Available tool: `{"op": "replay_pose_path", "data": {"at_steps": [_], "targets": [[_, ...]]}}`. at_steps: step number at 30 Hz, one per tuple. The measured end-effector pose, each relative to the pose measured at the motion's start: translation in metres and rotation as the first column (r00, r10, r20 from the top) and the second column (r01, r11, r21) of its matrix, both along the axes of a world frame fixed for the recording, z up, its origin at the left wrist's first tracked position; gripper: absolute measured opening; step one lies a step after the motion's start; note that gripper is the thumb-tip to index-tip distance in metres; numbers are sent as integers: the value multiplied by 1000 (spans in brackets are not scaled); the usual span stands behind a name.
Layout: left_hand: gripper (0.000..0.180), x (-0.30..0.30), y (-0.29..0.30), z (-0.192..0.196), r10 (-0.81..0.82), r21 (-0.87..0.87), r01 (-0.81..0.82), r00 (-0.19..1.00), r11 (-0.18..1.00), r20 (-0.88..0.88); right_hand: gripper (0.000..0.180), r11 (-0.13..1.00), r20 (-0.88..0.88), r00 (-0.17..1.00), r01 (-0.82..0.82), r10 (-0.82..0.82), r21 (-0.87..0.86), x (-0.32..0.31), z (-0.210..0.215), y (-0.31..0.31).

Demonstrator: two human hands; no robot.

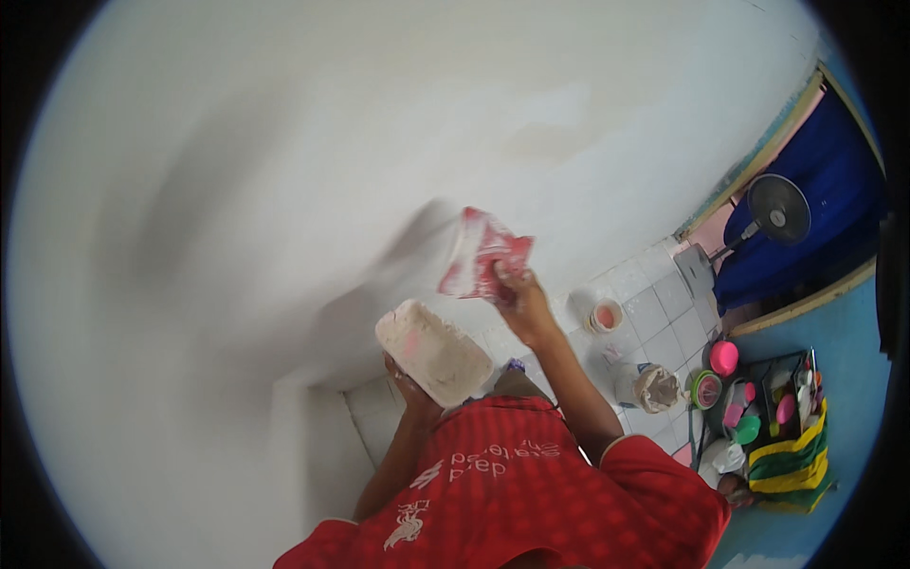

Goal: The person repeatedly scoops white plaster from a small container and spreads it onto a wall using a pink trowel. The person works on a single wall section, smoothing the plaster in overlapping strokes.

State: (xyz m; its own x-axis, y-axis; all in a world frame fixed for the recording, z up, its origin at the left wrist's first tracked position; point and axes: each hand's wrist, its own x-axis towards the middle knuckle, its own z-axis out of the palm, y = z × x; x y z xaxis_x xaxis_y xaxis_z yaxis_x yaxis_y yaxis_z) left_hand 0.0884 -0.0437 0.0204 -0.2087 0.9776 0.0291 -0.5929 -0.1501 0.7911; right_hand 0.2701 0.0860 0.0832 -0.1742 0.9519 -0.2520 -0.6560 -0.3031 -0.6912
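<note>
My right hand (517, 289) is raised against the white wall (284, 171) and grips a flat red and white sheet-like tool (483, 254) pressed to the wall surface; it is blurred by motion. My left hand (409, 387) is lower, near my chest, holding from below a pale rectangular board (434, 353) smeared with whitish and pinkish paste. My red shirt (512, 493) fills the lower middle of the view.
White floor tiles (654, 308) lie to the right, with a small round tub (605, 315) and a crumpled sack (654, 387) on them. Farther right are a standing fan (775, 211), a blue curtain (834, 190) and a rack of colourful dishes (768, 408).
</note>
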Motion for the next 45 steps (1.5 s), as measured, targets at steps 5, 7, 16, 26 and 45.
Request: {"op": "replay_pose_path", "data": {"at_steps": [5, 7, 16, 26, 45], "targets": [[76, 4, 3, 14, -115, -77, 173, 868, 982, 483, 50, 934, 630, 756, -73, -178, 351, 62, 14, -7], [75, 6, 2, 22, -127, -72, 182, 873, 981, 471, 53, 899, 814, 464, -76, -351, 431, 75, 28, 4], [73, 4, 4, 21, -201, -14, 237, 852, 971, 484, 55, 883, 568, 702, 194, -429, 428, 77, 34, 19], [82, 10, 10, 48, -286, 131, 255, 835, 958, 469, 35, 992, 251, 962, 86, -108, 96, 29, 54, -58], [76, 8, 10, 15, -79, -94, 104, 968, 990, 239, 30, 658, 594, 295, 212, -748, 723, 120, -18, 71]]}}
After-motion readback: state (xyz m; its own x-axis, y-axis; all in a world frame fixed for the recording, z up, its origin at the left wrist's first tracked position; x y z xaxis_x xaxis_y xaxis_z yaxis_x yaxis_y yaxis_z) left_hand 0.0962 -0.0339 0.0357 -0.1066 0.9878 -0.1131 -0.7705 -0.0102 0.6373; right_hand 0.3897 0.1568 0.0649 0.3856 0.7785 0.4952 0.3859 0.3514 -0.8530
